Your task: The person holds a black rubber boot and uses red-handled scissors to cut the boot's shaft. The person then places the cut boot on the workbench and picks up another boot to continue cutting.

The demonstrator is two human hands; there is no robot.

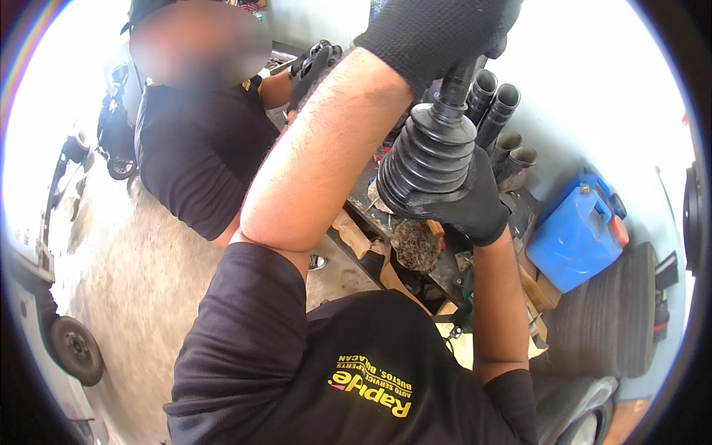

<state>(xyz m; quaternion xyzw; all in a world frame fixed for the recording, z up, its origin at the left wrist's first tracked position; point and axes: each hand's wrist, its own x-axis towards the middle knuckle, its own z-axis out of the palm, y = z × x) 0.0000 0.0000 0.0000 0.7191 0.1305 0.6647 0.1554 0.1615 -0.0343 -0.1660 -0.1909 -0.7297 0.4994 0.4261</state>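
A black ribbed rubber CV boot [429,159] is held up before my chest, wide end down, on the end of a dark axle shaft [454,93]. My left hand [441,37], in a black knit glove, is closed round the shaft above the boot; the top edge of the view cuts it off, and its fingers are mostly hidden. Lower down, my right hand [475,204], gloved in black too, cups the boot's wide end from the right and below. Its thumb lies along the lower rim, and the other fingers are hidden behind the boot.
A cluttered workbench [445,271] carries a fibrous brown clump [417,245]. Dark tubes [498,104] stand upright against the wall. At right are a blue jerrycan [575,233] and stacked tyres [604,315]. A co-worker [200,148] with gloved hands stands close at my left.
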